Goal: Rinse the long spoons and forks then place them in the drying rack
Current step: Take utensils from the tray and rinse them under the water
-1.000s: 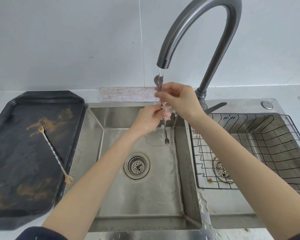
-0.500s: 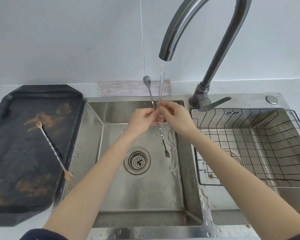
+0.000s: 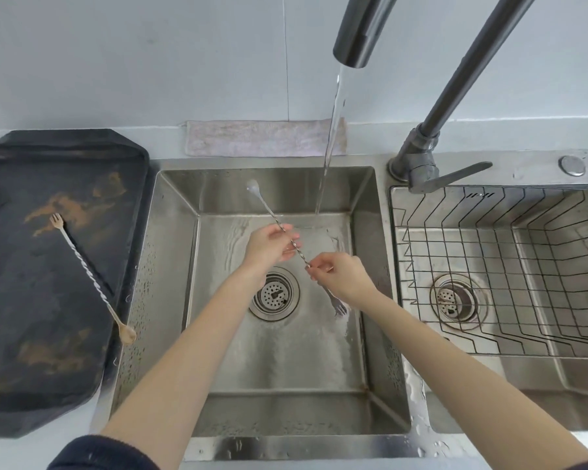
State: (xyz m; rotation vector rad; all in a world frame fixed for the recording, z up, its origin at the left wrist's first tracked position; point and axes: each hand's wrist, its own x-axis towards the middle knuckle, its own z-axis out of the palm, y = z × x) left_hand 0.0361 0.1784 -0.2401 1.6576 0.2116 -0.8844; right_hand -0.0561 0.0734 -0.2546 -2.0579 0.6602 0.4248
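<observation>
A long silver twisted spoon-fork (image 3: pixel 267 206) slants over the left sink basin (image 3: pixel 279 361), spoon bowl up at the back, fork tines low by the drain. My left hand (image 3: pixel 269 247) pinches its upper stem and my right hand (image 3: pixel 340 274) pinches the stem lower down. Water (image 3: pixel 330 140) runs from the dark tap (image 3: pixel 357 32) just right of the spoon end, not onto it. A second long spoon-fork, gold-tipped (image 3: pixel 89 269), lies on the black tray (image 3: pixel 7 300) at the left. The wire drying rack (image 3: pixel 503 266) sits in the right basin with nothing in it.
A pinkish cloth (image 3: pixel 252 139) lies against the wall behind the sink. The tap's lever (image 3: pixel 455 173) points right over the rack's back edge. A round drain strainer (image 3: pixel 274 295) sits in the left basin's floor. Water drops cover the sink's front rim.
Both hands have lowered the spoon-fork out of the water stream and tilted it from near upright to slanting. My right hand slid down the stem. The gold-tipped one has not moved.
</observation>
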